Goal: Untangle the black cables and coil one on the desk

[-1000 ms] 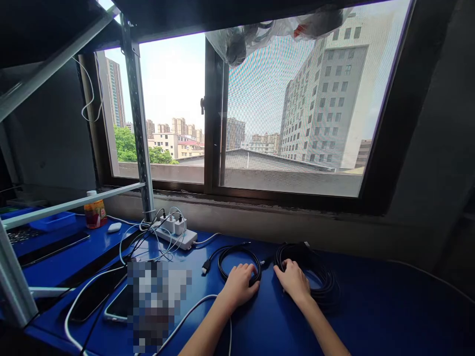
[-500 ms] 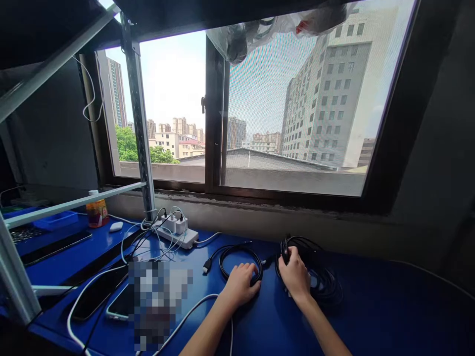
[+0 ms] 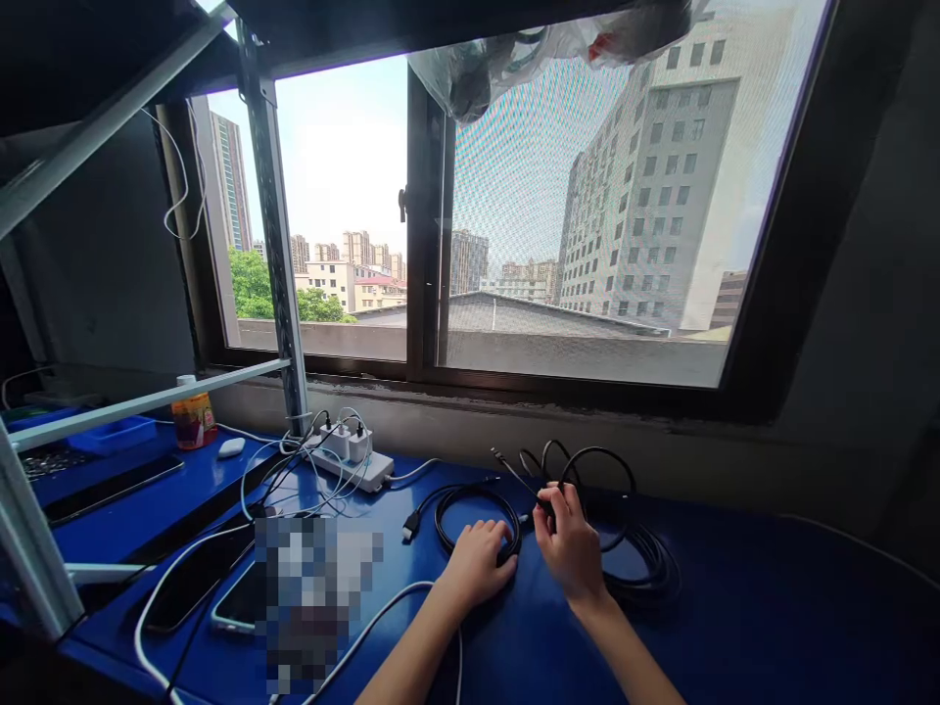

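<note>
On the blue table, my left hand (image 3: 479,566) rests with its fingers curled over the right side of a coiled black USB cable (image 3: 441,509). The USB plug (image 3: 409,529) of that coil lies out to its left. My right hand (image 3: 569,548) pinches a second black cable (image 3: 623,462) between thumb and fingers, just above the table. Loose loops of it stand up behind the hand, and one connector end (image 3: 497,455) points up and left. More black cable coils (image 3: 653,578) lie to the right of my right hand.
A white power strip (image 3: 371,477) with chargers and tangled cords stands at the back. Phones (image 3: 117,488) and a blurred patch (image 3: 319,597) lie at left. A metal shelf post (image 3: 275,255) rises there, near an orange-labelled jar (image 3: 194,419). The window (image 3: 352,367) is behind.
My right hand has moved slightly left and turned, drawing out a cable end. Its loops have spread upward and loosened from the bundle. My left hand has stayed on its coil.
</note>
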